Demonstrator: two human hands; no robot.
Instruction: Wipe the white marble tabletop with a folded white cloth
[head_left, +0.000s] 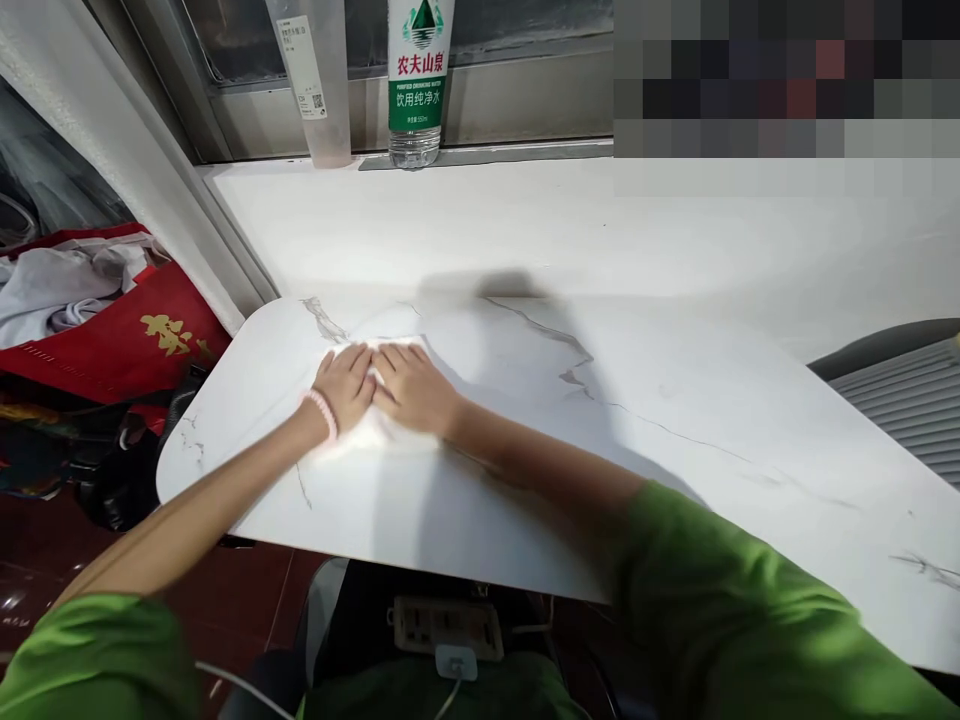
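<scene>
My left hand (pixel 347 388), with a pink beaded bracelet (pixel 324 412) at the wrist, lies palm down with its fingers stretched out. Beside it my right hand (pixel 412 388) also rests flat, and the two touch at the thumbs. Both press on a thin white cloth or paper wipe (pixel 390 430), which I cannot tell apart. This wipe is spread on the left part of a white marble-patterned table (pixel 525 500). The hands cover much of it, and its edges blur into the white surface.
On the sill behind stand a water bottle (pixel 416 100) and a translucent plastic container (pixel 328 130). A red bag (pixel 150 320) with clothes sits left of the table. Below the front edge is a power strip (pixel 420 625) with a plugged-in charger. A grey ribbed object (pixel 907 390) stands at right.
</scene>
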